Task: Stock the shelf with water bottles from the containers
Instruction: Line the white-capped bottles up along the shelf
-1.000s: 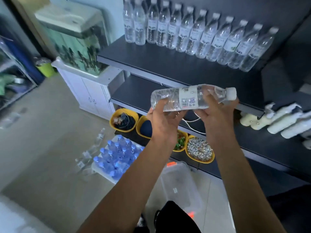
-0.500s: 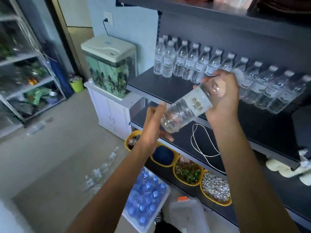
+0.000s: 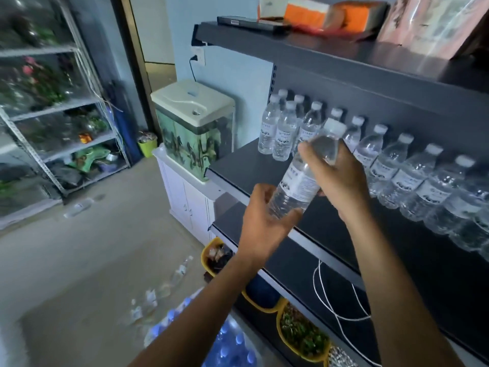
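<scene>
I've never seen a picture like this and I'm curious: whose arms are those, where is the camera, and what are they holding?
There is no machine here, only a person. The camera sits on their head, so you look down their arms. The right hand grips a water bottle near its top; the left hand cups its bottom. It is tilted by a dark shelf where a row of bottles stands. Blue-capped bottles wait on the floor.

water bottle (image 3: 300, 178): clear glossy plastic, white cap, paper-look label. shelf (image 3: 264, 165): dark matt, smooth, looks metal. fish tank (image 3: 194, 136): glass walls, cream plastic lid. bowls (image 3: 284, 337): yellow glossy plastic. floor (image 3: 92, 247): matt beige.
</scene>
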`<control>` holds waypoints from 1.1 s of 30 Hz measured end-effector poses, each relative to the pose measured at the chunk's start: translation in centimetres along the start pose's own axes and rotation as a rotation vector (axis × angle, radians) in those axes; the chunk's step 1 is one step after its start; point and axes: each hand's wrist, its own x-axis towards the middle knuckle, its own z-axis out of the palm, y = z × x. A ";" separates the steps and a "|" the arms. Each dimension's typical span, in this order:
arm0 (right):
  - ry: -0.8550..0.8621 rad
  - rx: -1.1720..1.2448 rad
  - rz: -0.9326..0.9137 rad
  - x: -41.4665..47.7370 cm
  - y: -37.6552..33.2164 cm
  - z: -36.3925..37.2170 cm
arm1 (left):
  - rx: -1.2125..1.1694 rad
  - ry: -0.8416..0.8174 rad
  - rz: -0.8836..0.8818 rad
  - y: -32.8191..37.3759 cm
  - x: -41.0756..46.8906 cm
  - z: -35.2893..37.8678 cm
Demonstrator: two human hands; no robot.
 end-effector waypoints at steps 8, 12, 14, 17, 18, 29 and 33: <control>-0.055 0.127 -0.111 10.3 3.9 2.1 | 0.240 -0.048 -0.052 -4.7 9.2 2.2; -0.100 0.130 -0.137 12.1 6.4 4.4 | 0.298 0.005 -0.119 -7.4 11.3 3.9; -0.084 0.124 -0.145 12.6 7.7 5.3 | 0.330 0.009 -0.111 -8.6 12.0 4.7; -0.052 0.134 -0.147 12.9 10.1 6.5 | 0.360 0.013 -0.133 -10.2 12.8 5.7; -0.053 0.149 -0.148 12.7 10.9 6.9 | 0.376 0.009 -0.152 -10.8 13.1 5.9; 0.051 0.242 -0.049 12.7 18.9 12.2 | 0.460 0.005 -0.119 -12.9 18.7 9.1; 0.180 0.126 -0.035 15.1 20.8 12.8 | 0.464 0.067 -0.160 -13.0 20.8 11.3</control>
